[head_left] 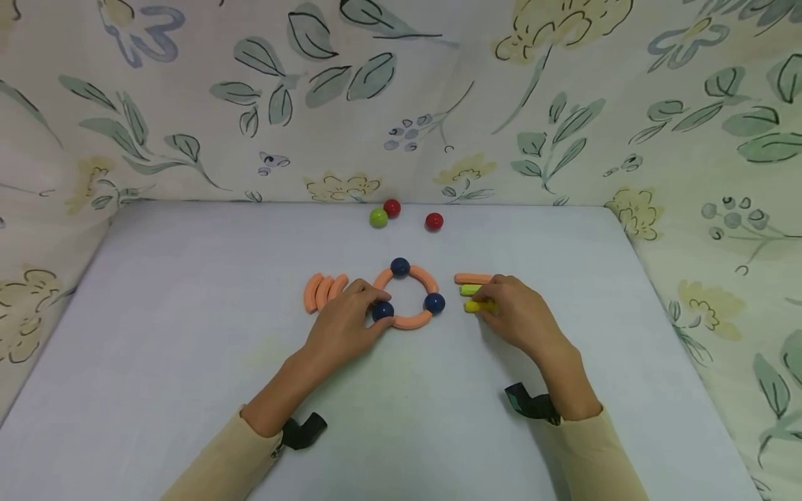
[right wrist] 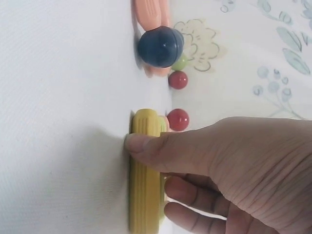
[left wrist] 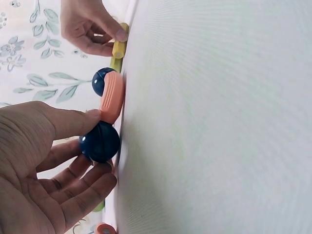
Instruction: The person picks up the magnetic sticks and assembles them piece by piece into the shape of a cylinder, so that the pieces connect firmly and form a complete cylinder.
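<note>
Works with two bare hands on a smooth white tabletop [head_left: 401, 431], around a ring [head_left: 411, 322] made of three dark blue balls [head_left: 400, 267] and three curved orange rods [head_left: 426, 278]. Shows faint green smudges on the table on the near side of the ring. Has flowered cloth [head_left: 489, 104] standing up far behind the ring, and more of it out to the left and right, past the table's edges. On that cloth, yellow blooms, blue flowers, green leaves and small gray-blue berries, with thin dark lines.

Reaches to the near left of the ring with the left hand [head_left: 343, 323]. Pinches the ring's near-left blue ball [head_left: 381, 313] between thumb and bent fingers, spread about as wide as the ball.

Bends the right hand [head_left: 516, 309] down to the right of the ring. Pinches a yellow ribbed rod [head_left: 471, 306] there, thumb and finger close together, rod low at the table. Beyond it, also right of the ring, a yellow-green rod [head_left: 470, 289] and a straight orange rod [head_left: 473, 278].

Left of the ring, three more curved orange rods [head_left: 323, 292], side by side. Behind the ring, near the cloth, a green ball [head_left: 379, 218] and two red balls [head_left: 434, 221].

Wears light tan sleeves [head_left: 232, 452], on the near side of the ring.
</note>
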A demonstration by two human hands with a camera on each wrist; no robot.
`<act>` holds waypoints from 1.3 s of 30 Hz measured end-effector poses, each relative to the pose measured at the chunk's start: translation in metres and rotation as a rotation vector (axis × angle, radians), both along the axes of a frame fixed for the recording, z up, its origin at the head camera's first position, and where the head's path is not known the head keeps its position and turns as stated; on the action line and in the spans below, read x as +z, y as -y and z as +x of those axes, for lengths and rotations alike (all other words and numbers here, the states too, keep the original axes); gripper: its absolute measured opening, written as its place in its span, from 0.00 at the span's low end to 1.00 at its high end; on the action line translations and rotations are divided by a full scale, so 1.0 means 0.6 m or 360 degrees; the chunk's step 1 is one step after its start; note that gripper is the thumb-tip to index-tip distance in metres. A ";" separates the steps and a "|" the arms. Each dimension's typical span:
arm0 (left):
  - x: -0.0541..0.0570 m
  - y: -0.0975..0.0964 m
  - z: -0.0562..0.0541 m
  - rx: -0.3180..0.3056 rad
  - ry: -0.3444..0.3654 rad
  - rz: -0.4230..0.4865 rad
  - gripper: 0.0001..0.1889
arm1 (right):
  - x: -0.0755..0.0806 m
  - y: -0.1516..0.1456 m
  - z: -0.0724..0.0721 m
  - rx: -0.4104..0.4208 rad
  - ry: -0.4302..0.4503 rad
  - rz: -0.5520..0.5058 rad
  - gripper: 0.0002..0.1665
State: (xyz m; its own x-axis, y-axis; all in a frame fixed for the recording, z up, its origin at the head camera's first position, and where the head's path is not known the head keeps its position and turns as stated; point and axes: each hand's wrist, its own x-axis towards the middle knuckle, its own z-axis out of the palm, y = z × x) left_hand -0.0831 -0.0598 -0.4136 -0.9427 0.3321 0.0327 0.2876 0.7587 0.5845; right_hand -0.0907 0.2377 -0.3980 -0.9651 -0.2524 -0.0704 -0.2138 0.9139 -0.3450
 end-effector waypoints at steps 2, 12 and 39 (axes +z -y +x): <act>-0.001 0.002 0.001 0.0004 0.0000 -0.0002 0.20 | 0.000 0.000 0.000 0.0012 0.0013 0.0004 0.12; -0.002 0.007 -0.002 -0.0009 -0.0046 0.0022 0.19 | 0.006 0.002 -0.001 0.0079 0.0038 -0.0032 0.13; -0.008 0.013 -0.007 -0.0042 -0.0031 0.0124 0.18 | 0.024 0.153 -0.009 0.0338 -0.0032 -0.1406 0.16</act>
